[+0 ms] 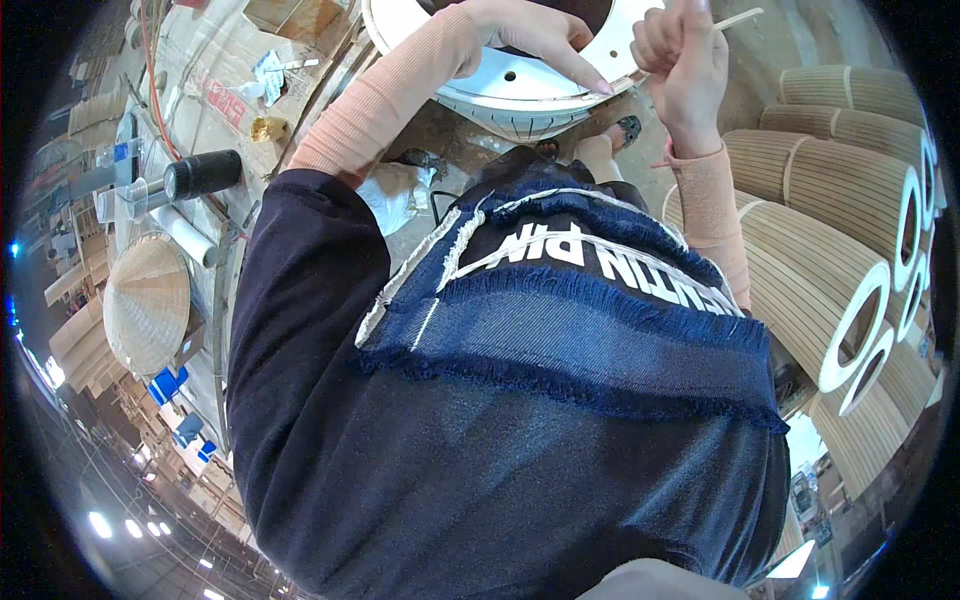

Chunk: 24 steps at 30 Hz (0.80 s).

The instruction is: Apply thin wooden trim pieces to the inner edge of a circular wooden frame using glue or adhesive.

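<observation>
In front of me at the top is a round drum with a white ring-shaped top (478, 82), pierced by small holes and a large dark opening. Thin lines run down its pale side wall (520, 122). My left hand (540, 36) reaches over the ring with its fingers apart and the index finger pointing down at the rim; nothing shows in it. Beyond the rim on the right, my right hand (688, 62) is raised and closed around a thin pale wooden stick (742, 18), whose end sticks out to the right. Part of the drum is cut off by the upper edge.
Several slatted wooden drums (815, 165) with white rings (856, 325) lie stacked on the right. To the left, a workbench (215, 60) carries a cardboard box (290, 15), a small yellowish cup (268, 128), a black cylinder (203, 175) and a conical straw hat (147, 303).
</observation>
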{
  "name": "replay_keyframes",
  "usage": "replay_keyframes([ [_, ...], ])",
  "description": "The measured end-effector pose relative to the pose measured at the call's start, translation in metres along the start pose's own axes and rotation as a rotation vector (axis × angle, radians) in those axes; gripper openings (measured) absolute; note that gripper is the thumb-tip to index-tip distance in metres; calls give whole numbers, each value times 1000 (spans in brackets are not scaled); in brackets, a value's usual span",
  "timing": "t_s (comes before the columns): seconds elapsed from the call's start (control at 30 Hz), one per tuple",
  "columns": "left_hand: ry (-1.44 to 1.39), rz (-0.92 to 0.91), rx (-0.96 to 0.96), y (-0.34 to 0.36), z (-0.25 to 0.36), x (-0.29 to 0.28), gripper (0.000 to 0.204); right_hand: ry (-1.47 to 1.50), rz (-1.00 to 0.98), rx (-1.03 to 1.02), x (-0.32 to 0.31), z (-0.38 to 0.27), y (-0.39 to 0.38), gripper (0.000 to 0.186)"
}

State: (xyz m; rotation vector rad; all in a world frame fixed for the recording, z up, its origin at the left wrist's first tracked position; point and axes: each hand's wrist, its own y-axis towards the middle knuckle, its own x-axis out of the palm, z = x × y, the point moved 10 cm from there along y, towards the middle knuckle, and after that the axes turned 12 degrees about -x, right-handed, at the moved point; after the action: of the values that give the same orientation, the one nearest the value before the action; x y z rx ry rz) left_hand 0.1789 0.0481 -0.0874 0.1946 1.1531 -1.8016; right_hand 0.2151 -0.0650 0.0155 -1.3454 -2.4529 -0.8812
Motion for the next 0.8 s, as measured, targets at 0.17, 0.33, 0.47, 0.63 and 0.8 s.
replay_keyframes([
  [0.17, 86, -69, -55, 4, -1, 4, 110, 134, 45, 81, -6, 6, 0, 52],
  [0.33, 15, -88, -51, -4, 5, 0, 103, -55, -127, -76, 9, -3, -5, 50],
  [0.47, 101, -161, -1, 7, 13, 3, 83, -256, -284, -192, 20, -4, -17, 46],
  [0.63, 6, -201, 265, 13, 14, 14, 67, -547, -337, -295, 37, -17, -23, 27],
  [0.8, -47, -266, -31, -4, 16, 9, 86, -301, -231, -195, 20, -6, -16, 44],
])
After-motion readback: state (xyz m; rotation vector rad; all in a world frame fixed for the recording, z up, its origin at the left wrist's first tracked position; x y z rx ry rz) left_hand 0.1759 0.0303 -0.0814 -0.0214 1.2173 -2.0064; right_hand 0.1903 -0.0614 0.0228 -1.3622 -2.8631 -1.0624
